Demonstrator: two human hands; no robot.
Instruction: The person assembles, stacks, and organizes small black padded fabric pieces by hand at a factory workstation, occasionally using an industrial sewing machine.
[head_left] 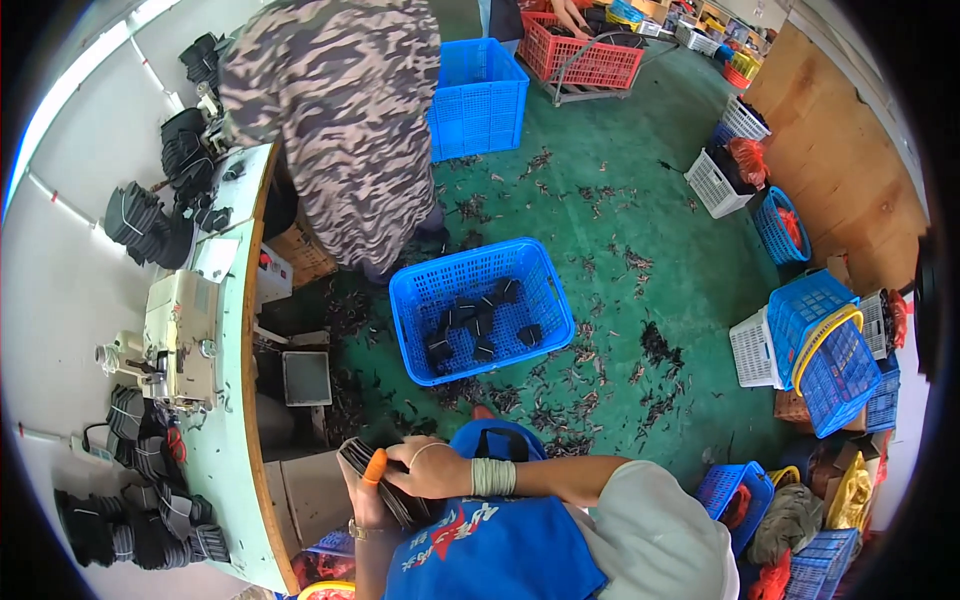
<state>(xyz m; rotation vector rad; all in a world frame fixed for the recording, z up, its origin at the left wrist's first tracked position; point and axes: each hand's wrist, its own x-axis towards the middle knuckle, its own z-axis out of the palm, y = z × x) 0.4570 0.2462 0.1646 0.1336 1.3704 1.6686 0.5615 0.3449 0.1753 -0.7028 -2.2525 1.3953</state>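
Close to my body, my left hand (371, 510) is closed round a stack of dark flat pieces (356, 455), which look like fabric. An orange finger cot (375, 466) covers its thumb, which presses on the stack. From the right, my right hand (432, 470) reaches over the same stack, its fingers bent against the pieces and its fingertips partly hidden. Its wrist carries a pale wrapped band (493, 477). Beyond my hands, a blue plastic basket (482, 256) on the floor holds several small black bundles (483, 347).
At left, a sewing machine (182, 330) stands on a worktable (232, 400) with dark bundles. A person in a camouflage-patterned garment (340, 110) is at its far end. Scraps (655, 345) litter the green floor. Crates (822, 330) line the right wall; a red crate (575, 55) sits on a trolley.
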